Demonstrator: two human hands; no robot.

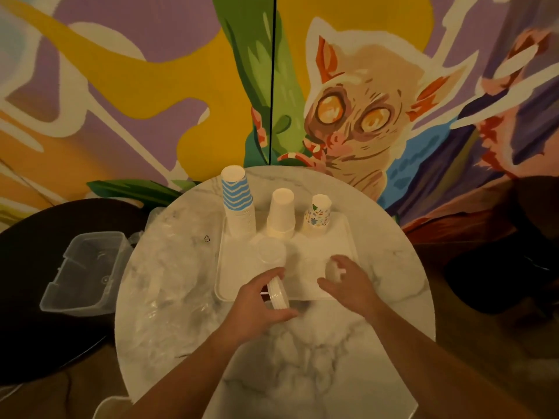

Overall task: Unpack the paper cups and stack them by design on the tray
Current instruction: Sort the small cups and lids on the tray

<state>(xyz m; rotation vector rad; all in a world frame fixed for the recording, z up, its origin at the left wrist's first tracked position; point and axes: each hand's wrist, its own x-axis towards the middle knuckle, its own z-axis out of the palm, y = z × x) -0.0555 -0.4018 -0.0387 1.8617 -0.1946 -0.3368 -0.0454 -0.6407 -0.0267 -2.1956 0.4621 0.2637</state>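
white marble-patterned round table (302, 352) carries a pale rectangular tray (236, 267), its far edge holding three upside-down stacks. i note, from left to right: a tall stack of blue zigzag cups (237, 204), a shorter stack of plain white cups (281, 213), and a small stack of cups with a multicoloured print (317, 213). the three stand apart from one another, all upright on their rims.

my left hand (260, 303) sits at the near edge of the tray, fingers and thumb curled round a short stack of white cups (278, 294) lying on its side, rims facing me and to the right. my right hand (348, 282) is over the near right part of the tray, fingers curled around a small pale object (332, 270); i cannot tell what that object is, as it is blurred.

a faint round shape (269, 252) lies on the tray between the hands and the plain white stack; too washed out to identify.

crumpled clear plastic wrapping (172, 267) covers the left side of the table. a clear plastic tub (81, 273) sits on a dark surface to the left of the table. a painted mural (348, 116) fills the wall behind.
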